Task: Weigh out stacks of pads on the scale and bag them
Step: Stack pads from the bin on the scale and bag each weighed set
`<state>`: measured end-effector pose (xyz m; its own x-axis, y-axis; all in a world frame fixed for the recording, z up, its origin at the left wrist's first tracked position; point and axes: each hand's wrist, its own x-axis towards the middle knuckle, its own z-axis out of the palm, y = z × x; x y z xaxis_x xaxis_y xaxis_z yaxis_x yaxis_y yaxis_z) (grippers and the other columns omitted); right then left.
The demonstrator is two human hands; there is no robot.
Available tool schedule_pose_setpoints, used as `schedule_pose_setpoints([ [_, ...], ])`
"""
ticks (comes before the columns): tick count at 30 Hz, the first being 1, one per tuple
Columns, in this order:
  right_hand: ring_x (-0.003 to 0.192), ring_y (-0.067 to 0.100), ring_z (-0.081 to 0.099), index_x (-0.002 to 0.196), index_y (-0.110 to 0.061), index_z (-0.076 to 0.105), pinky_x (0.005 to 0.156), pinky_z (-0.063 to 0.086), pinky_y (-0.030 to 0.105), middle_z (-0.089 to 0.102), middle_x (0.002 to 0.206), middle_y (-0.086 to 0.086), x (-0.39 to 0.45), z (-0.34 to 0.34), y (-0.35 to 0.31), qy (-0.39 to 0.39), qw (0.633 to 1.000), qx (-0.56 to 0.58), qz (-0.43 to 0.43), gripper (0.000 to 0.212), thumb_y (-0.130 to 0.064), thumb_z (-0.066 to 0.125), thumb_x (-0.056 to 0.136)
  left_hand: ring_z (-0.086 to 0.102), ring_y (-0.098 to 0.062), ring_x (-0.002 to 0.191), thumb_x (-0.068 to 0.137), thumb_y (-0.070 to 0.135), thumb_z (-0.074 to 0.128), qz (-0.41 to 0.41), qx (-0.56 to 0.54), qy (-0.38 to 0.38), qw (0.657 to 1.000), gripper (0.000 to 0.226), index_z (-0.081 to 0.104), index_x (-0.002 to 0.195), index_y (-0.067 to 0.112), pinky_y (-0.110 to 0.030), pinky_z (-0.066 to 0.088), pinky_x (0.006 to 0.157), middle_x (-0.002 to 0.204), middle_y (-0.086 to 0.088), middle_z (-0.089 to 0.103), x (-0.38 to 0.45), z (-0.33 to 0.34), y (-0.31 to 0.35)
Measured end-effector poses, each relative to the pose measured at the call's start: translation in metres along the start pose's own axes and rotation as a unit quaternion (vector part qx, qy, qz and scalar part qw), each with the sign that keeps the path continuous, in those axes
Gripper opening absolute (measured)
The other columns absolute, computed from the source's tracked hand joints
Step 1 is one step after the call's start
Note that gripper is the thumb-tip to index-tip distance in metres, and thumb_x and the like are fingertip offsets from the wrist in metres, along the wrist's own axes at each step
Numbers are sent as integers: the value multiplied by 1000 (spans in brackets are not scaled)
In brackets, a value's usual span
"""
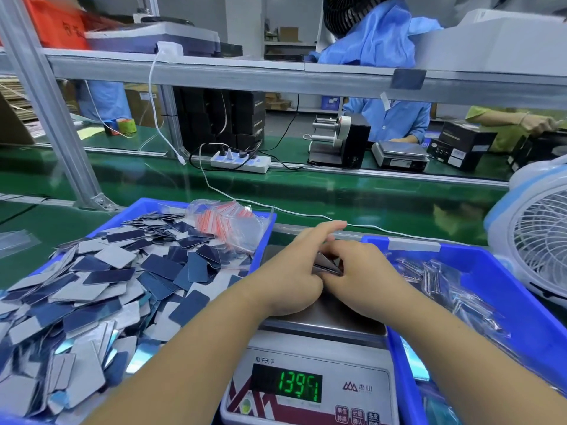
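Head view, and I'm looking straight down at both hands meeting over the steel platform of the grey digital scale (310, 363). My left hand (288, 280) is curled round the near end of a small stack of dark, thin rectangular pads (327, 265), its index finger stretched forward past the stack. My right hand (359, 271) comes in from the other side, fingers bent over the top of that same stack, so both hands grip it together just above the pan. I can't tell whether the stack touches the platform. The green display (299, 386) is lit, its last digits blurred.

To the left sits a blue plastic bin (264, 222) heaped with loose pads (101, 286), some showing a navy face, some pale grey. At that bin's far right corner lies a bundle of clear zip bags with red strips (230, 223). On the right, touching the scale's side, a second blue plastic bin (503, 277) holds bagged pads in clear film (441, 286). Beyond it stands a white and blue desk fan (537, 237). A white cable (276, 207) runs across the green belt to a white power strip (241, 162).
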<state>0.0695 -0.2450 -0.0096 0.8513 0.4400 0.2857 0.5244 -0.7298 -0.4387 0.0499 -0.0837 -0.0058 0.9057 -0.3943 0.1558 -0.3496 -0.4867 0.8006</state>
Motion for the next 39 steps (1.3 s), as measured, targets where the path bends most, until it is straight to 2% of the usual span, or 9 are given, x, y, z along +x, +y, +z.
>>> schedule_pose_setpoints([
  [3, 65, -1, 47, 107, -40, 65, 56, 31, 10, 56, 72, -24, -1, 0, -2, 2, 1000, -19, -3, 26, -27, 66, 84, 55, 6, 116, 75, -13, 38, 9, -61, -7, 998, 90, 35, 145, 43, -12, 45, 93, 143, 5, 43, 0, -2, 0],
  [5, 59, 5, 42, 77, -36, 53, 51, 26, 17, 44, 57, -18, -1, -5, -1, 10, 999, -47, 1, 17, -31, 67, 85, 51, -7, 129, 69, -5, 39, 4, -101, 3, 995, 83, 42, 138, 41, -24, 43, 101, 137, 2, 47, 0, -8, -1],
  [8, 59, 5, 45, 65, -31, 47, 51, 31, 20, 51, 58, -11, -2, -16, 3, 17, 998, -47, 30, 29, -35, 69, 83, 51, -2, 123, 74, -5, 42, -26, -50, 64, 996, 64, 52, 118, 41, -19, 42, 101, 125, 6, 53, 1, -22, -9],
  [12, 72, -3, 57, 82, -37, 61, 55, 38, 10, 64, 74, -22, -4, -21, 5, -41, 996, -2, 81, 9, -36, 70, 82, 49, -4, 102, 88, 7, 54, -85, 122, 78, 986, 40, 57, 107, 42, -17, 39, 80, 116, 7, 49, -3, -44, -23],
  [17, 87, 4, 58, 108, -33, 64, 72, 46, 20, 65, 97, -17, -5, -18, 2, -58, 994, -28, 89, 24, -36, 67, 85, 44, -11, 109, 85, 52, 67, -164, 193, -28, 967, 28, 55, 109, 44, -29, 38, 89, 110, 13, 42, -8, -47, -28],
  [20, 107, 16, 54, 121, -32, 59, 90, 46, 33, 60, 112, -7, -5, -17, 0, -83, 990, -88, 72, 30, -38, 58, 92, 50, -7, 93, 84, 52, 70, -160, 208, -31, 964, 21, 58, 95, 39, -23, 39, 73, 105, 11, 43, -9, -49, -26],
  [26, 109, 17, 52, 124, -35, 58, 93, 44, 34, 58, 113, -7, -7, -14, 1, -72, 992, -92, 49, 30, -34, 57, 94, 54, -6, 76, 83, 58, 71, -148, 227, -27, 962, 31, 61, 83, 29, -23, 41, 62, 92, 10, 55, -11, -51, -24],
  [34, 79, -21, 51, 100, -42, 66, 62, 38, 3, 54, 70, -35, -6, -14, 3, -24, 997, 16, 73, 25, -34, 77, 79, 41, -2, 48, 72, 39, 87, -36, 123, 53, 990, 37, 54, 66, 24, -12, 35, 48, 53, 18, 52, -7, -41, -20],
  [39, 59, -7, 58, 77, -48, 60, 52, 43, 9, 67, 75, -23, -6, -22, -2, -54, 994, 55, 73, 26, -30, 79, 76, 41, -3, 51, 71, 30, 89, 18, 100, 29, 994, 36, 55, 69, 19, -14, 35, 50, 57, 16, 52, -2, -24, -15],
])
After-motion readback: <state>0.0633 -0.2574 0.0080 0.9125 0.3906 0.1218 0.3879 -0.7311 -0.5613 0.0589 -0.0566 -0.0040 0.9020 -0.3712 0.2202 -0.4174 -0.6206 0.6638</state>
